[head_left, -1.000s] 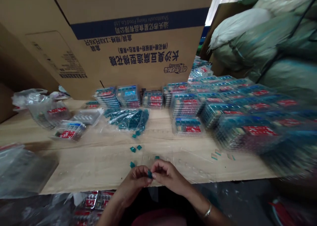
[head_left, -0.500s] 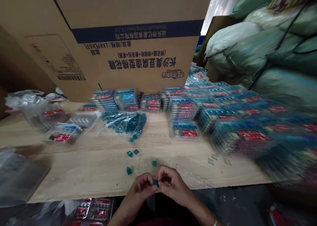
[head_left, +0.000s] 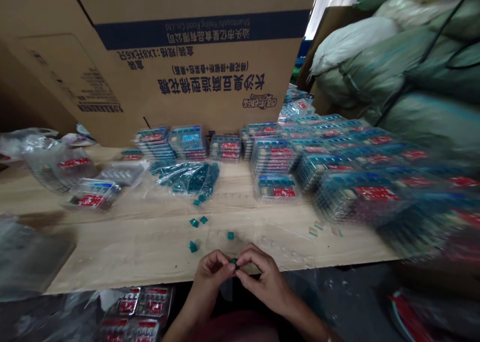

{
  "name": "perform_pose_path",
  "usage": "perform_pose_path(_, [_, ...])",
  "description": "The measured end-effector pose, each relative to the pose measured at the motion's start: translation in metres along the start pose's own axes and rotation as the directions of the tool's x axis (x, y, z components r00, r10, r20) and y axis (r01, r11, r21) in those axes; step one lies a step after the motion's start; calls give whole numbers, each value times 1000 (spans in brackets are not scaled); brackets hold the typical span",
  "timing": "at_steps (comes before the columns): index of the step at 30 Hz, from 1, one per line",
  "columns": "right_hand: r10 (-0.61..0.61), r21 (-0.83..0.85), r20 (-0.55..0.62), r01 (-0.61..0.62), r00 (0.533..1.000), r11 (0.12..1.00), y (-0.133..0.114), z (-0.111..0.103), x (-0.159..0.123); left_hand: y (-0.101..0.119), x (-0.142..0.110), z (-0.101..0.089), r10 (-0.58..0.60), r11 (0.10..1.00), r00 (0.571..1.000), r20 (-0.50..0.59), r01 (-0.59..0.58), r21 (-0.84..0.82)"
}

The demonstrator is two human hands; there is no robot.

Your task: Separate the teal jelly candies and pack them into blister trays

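My left hand [head_left: 212, 268] and my right hand [head_left: 258, 272] meet at the near edge of the wooden table [head_left: 131, 247]. Both pinch one small teal piece [head_left: 233, 262] between their fingertips. Several loose teal pieces [head_left: 197, 222] lie on the wood just beyond my hands. Behind them a clear bag of teal pieces [head_left: 187, 176] lies open. A clear plastic tray [head_left: 270, 244], hard to make out, lies under and to the right of my hands.
Stacks of clear packs with red labels [head_left: 337, 167] cover the right half of the table. A large cardboard box [head_left: 195, 57] stands behind. Clear bags with packs [head_left: 63, 169] sit at the left. More packs [head_left: 138, 307] lie below the table edge. Green sacks [head_left: 405, 67] pile at the right.
My hands stay pinched on the same teal piece at the table's near edge. The view has shifted slightly; nothing on the table has moved.
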State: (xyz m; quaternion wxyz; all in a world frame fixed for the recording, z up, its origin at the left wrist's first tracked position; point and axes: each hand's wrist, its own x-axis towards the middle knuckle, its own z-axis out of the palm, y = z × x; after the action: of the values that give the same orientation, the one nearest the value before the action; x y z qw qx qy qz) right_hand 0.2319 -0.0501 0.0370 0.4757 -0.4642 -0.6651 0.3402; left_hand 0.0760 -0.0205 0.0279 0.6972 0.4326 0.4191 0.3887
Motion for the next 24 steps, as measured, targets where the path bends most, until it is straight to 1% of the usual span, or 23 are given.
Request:
perform_pose_path(1, [6, -18, 2, -6, 1000, 1000, 2, -3, 0, -1, 1, -1, 34, 997, 999, 5, -34, 72])
perform_pose_path(2, [10, -43, 5, -10, 1000, 999, 5, -7, 1, -1, 3, -3, 98, 977, 995, 9, -98, 188])
perform_pose_path(3, [7, -75, 11, -7, 1000, 997, 9, -12, 5, -1, 6, -5, 186, 923, 982, 24, -183, 340])
perform_pose_path(4, [-3, -114, 18, 5, 1000, 994, 14, -17, 10, 0, 9, -8, 280, 820, 958, 62, -273, 503])
perform_pose_path(5, [-19, -157, 32, 24, 999, 987, 20, -22, 17, 0, 13, -11, 356, 679, 926, 126, -349, 645])
perform_pose_path(6, [-35, -201, 59, 46, 998, 979, 27, -26, 24, -1, 17, -14, 397, 529, 895, 203, -404, 747])
perform_pose_path(7, [-45, -237, 96, 67, 994, 969, 33, -29, 31, -2, 21, -16, 404, 401, 872, 276, -440, 804])
perform_pose_path(8, [-50, -262, 138, 85, 989, 961, 39, -31, 37, -3, 25, -18, 391, 310, 859, 330, -461, 832])
perform_pose_path(9, [-51, -276, 177, 99, 983, 956, 44, -31, 42, -4, 27, -20, 375, 254, 853, 362, -470, 845])
perform_pose_path(10, [-51, -283, 206, 109, 977, 953, 48, -31, 46, -6, 29, -21, 364, 223, 852, 377, -472, 853])
perform_pose_path(12, [-50, -296, 216, 114, 975, 948, 53, -28, 47, -8, 29, -21, 359, 200, 851, 383, -471, 859])
perform_pose_path(15, [-10, -333, 161, 64, 987, 941, 56, -24, 43, -8, 28, -20, 356, 216, 855, 377, -467, 857])
perform_pose_path(17, [16, -357, 150, 39, 989, 933, 55, -25, 41, -8, 26, -18, 355, 228, 859, 369, -463, 857])
perform_pose_path(21, [-16, -433, 229, 117, 973, 894, 48, -29, 43, -9, 23, -16, 351, 218, 868, 352, -441, 871])
perform_pose_path(24, [-10, -533, 263, 154, 965, 832, 41, -30, 48, -1, 26, -22, 347, 231, 867, 357, -448, 863])
